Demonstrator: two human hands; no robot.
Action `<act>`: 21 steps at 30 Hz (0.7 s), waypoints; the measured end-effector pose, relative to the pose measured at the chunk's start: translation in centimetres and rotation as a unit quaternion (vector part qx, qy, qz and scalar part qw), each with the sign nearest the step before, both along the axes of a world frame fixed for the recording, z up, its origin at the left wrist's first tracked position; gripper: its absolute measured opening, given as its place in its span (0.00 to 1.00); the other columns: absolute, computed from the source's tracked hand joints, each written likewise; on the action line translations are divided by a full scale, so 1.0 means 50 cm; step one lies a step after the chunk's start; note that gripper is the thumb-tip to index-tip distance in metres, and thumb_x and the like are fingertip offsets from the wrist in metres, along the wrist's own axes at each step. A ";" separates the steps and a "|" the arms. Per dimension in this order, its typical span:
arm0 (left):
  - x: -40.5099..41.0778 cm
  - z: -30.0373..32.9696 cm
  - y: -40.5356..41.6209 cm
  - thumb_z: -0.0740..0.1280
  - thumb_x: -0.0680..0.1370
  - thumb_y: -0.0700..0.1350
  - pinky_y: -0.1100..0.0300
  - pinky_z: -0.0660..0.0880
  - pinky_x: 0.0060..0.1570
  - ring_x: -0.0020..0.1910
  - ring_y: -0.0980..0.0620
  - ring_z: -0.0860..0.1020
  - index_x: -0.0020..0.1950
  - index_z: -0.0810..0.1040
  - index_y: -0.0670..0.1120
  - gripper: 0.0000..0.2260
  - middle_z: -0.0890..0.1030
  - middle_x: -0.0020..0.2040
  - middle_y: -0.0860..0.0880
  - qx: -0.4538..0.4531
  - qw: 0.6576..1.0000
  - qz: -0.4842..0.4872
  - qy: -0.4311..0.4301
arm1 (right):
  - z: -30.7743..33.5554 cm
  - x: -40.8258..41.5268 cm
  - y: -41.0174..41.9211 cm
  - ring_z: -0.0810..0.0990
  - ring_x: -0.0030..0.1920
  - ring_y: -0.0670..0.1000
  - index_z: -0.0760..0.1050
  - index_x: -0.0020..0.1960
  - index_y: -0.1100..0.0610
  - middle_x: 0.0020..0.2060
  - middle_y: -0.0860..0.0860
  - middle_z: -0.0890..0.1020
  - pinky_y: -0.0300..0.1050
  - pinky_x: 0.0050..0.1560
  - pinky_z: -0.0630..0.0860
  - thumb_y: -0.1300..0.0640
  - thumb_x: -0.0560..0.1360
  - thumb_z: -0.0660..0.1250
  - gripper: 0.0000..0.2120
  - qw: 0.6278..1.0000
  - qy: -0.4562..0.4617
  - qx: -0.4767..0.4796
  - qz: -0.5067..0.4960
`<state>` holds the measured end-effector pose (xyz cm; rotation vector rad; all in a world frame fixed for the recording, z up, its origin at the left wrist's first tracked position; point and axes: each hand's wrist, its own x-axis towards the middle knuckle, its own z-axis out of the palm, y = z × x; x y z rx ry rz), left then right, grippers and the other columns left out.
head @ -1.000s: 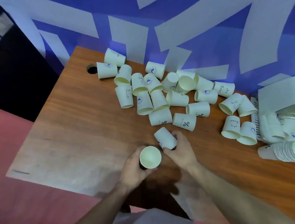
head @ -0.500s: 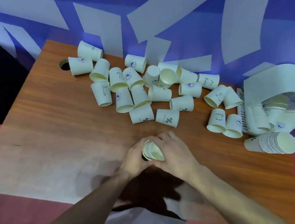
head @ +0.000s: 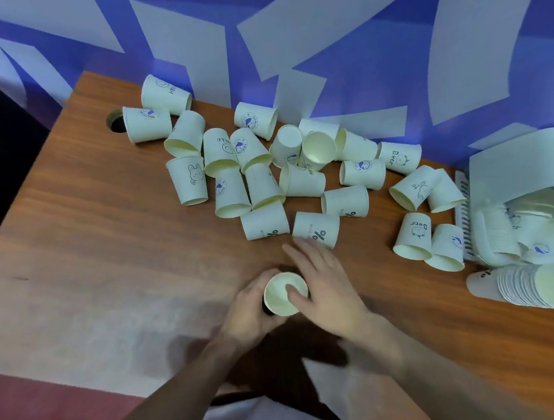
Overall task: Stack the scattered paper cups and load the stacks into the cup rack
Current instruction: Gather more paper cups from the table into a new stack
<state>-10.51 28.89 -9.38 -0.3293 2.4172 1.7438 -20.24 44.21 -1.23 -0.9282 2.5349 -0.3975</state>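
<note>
Cup [head: 281,296], lower centre: left hand [head: 247,313] wrapped round it, right hand [head: 326,292] thumb inside its rim. Loose cups [head: 259,174] scattered above; cup rack [head: 527,171] at right edge.

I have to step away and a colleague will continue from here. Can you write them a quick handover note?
Left hand grips an upright cup near the table's front edge. Right hand has its thumb in that cup's mouth, fingers stretched toward the loose cups.
Done: a long stack lies on its side by the cup rack, which already holds some cups.
Left: about two dozen scattered cups on the wooden table to stack and load.
</note>
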 end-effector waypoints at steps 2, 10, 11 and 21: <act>-0.007 0.009 0.004 0.80 0.68 0.46 0.61 0.73 0.65 0.63 0.64 0.76 0.66 0.75 0.55 0.28 0.79 0.63 0.63 -0.008 1.000 0.016 -0.006 | -0.003 -0.052 0.012 0.59 0.77 0.58 0.64 0.76 0.55 0.75 0.54 0.66 0.59 0.75 0.61 0.41 0.73 0.66 0.35 0.996 0.073 0.027 -0.046; -0.028 0.011 0.016 0.80 0.67 0.45 0.70 0.70 0.62 0.60 0.72 0.73 0.67 0.72 0.59 0.32 0.75 0.59 0.73 -0.022 0.999 0.026 -0.031 | -0.009 -0.130 -0.009 0.65 0.73 0.57 0.71 0.71 0.53 0.70 0.53 0.72 0.58 0.71 0.65 0.38 0.77 0.59 0.29 0.994 0.094 -0.020 -0.053; -0.027 0.007 0.018 0.80 0.67 0.45 0.66 0.71 0.64 0.61 0.69 0.74 0.69 0.73 0.55 0.33 0.75 0.62 0.69 -0.029 0.999 0.028 -0.032 | -0.011 -0.137 -0.009 0.65 0.73 0.58 0.70 0.72 0.53 0.70 0.54 0.71 0.59 0.70 0.66 0.41 0.77 0.59 0.27 0.992 0.101 -0.013 -0.070; -0.031 0.004 0.017 0.77 0.65 0.53 0.45 0.72 0.66 0.65 0.47 0.76 0.67 0.65 0.62 0.35 0.78 0.65 0.51 -0.098 0.994 0.002 -0.051 | -0.013 -0.145 0.020 0.68 0.68 0.56 0.62 0.76 0.51 0.66 0.54 0.70 0.51 0.70 0.63 0.51 0.75 0.68 0.32 0.984 0.044 0.164 -0.052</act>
